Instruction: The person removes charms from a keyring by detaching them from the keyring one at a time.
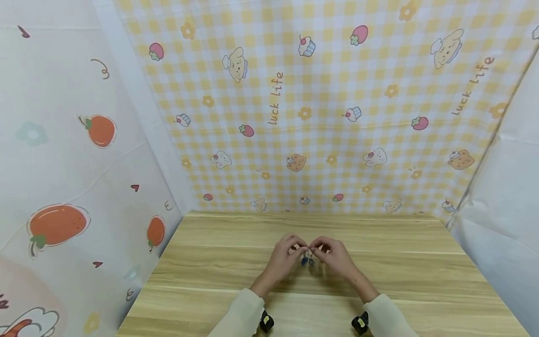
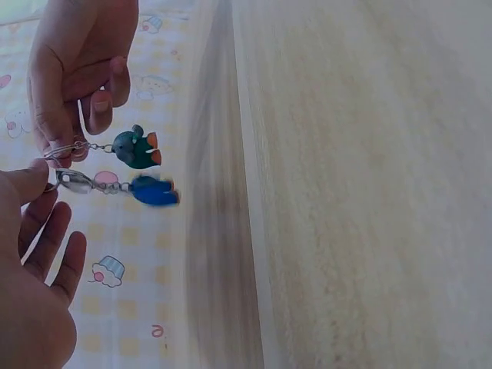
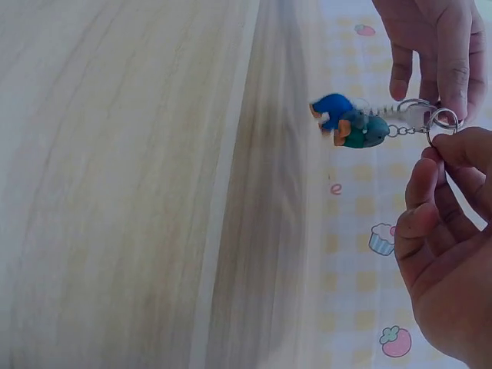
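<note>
Cloth (image 1: 305,93) printed in a pale yellow check stands along the far side, presumably hung as a plain screen behind the work. Wood-grained table (image 1: 210,281) extends from its foot to the near edge. Two pale sleeves (image 1: 240,312) enter from the near side, one left and one right, their cuffs stopping above the wrists, which leaves both hands bare. Left hand (image 1: 280,258) and right hand (image 1: 338,258) meet near the middle of the table, fingertips close together. Each is closed to a pinch between thumb and forefinger, with no gap beyond the thickness of the metal; the left hand's remaining fingers are spread, the right's loosely bent, probably to stay out of the way. A black wrist camera (image 1: 266,322) sits by the left cuff and a matching one by the right, evidently to face the fingers. Two small charms hang between the hands, apparently off the tabletop: blue charm (image 2: 156,191) on the left, green elephant charm (image 2: 138,148) on the right. Right fingertips grip the green charm's ring (image 3: 443,110); left fingertips grip the blue charm's metal fitting (image 2: 75,181). Holding the metal high likely lets the charms dangle clear of the fingers. Whether the two pieces are linked cannot be determined. Short chain (image 2: 98,146) joins green charm to ring.
</note>
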### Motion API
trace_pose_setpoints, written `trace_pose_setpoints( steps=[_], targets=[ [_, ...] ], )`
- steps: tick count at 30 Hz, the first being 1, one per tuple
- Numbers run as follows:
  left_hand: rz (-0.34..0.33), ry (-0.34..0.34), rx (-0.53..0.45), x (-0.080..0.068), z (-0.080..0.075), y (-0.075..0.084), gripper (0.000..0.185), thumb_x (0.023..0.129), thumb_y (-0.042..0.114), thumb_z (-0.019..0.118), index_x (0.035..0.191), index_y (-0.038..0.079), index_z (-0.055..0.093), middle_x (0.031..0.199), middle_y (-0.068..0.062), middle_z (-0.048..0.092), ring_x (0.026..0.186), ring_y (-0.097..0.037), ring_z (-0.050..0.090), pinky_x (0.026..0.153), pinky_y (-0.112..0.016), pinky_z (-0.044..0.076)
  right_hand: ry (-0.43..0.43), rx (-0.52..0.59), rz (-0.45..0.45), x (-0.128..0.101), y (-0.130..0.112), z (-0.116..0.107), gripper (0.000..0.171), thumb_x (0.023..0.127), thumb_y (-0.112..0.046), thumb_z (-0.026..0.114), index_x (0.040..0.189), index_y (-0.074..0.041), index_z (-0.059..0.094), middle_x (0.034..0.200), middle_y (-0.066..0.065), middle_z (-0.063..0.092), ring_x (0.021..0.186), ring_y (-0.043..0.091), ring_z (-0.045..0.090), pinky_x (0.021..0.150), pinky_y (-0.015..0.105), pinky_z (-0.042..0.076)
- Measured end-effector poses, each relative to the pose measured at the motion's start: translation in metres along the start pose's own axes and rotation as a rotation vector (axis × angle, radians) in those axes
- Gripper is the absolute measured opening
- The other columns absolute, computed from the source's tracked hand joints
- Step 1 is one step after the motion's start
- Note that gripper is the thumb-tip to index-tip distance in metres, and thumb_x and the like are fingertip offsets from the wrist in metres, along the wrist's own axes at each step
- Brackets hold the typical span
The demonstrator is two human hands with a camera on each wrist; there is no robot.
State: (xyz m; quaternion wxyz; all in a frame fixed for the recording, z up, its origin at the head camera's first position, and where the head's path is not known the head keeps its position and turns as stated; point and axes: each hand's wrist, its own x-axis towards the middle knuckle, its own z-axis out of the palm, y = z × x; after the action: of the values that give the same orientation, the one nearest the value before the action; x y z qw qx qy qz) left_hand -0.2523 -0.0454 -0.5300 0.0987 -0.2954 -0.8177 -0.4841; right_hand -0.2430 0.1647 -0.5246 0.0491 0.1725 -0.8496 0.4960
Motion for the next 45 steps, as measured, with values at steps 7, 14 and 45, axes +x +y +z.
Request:
trace_pose_setpoints(
  steps=[7, 14, 45],
  targets=[
    [0.006, -0.010, -0.009, 0.0010, -0.0019, 0.0004, 0.010, 0.104, 0.020, 0.069, 0.107, 0.014, 0.076, 0.104, 0.000, 0.075, 0.097, -0.011, 0.066, 0.085, -0.029, 0.059, 0.049, 0.012, 0.092, 0.0005, -0.0048, -0.0008, 0.009, 0.101, -0.010, 0.072, 0.098, -0.015, 0.078, 0.090, 0.000, 0.074, 0.068, 0.009, 0.057, 0.059, 0.024, 0.049],
    [-0.040, -0.029, -0.049, 0.0003, -0.0021, 0.0011, 0.011, 0.105, 0.020, 0.069, 0.108, 0.013, 0.076, 0.105, -0.002, 0.074, 0.092, -0.006, 0.067, 0.083, -0.024, 0.058, 0.038, 0.041, 0.148, 0.0006, -0.0055, 0.0009, 0.008, 0.103, -0.009, 0.070, 0.101, -0.011, 0.077, 0.092, 0.004, 0.073, 0.061, 0.010, 0.055, 0.056, 0.025, 0.050],
    [-0.088, -0.027, -0.111, 0.0004, -0.0036, 0.0055, 0.010, 0.105, 0.023, 0.070, 0.107, 0.015, 0.077, 0.104, -0.002, 0.076, 0.090, -0.006, 0.067, 0.082, -0.024, 0.057, 0.063, 0.037, 0.085, -0.0013, -0.0077, 0.0003, 0.009, 0.099, -0.008, 0.074, 0.097, -0.015, 0.078, 0.090, 0.001, 0.075, 0.066, 0.009, 0.058, 0.058, 0.024, 0.049]
  ],
)
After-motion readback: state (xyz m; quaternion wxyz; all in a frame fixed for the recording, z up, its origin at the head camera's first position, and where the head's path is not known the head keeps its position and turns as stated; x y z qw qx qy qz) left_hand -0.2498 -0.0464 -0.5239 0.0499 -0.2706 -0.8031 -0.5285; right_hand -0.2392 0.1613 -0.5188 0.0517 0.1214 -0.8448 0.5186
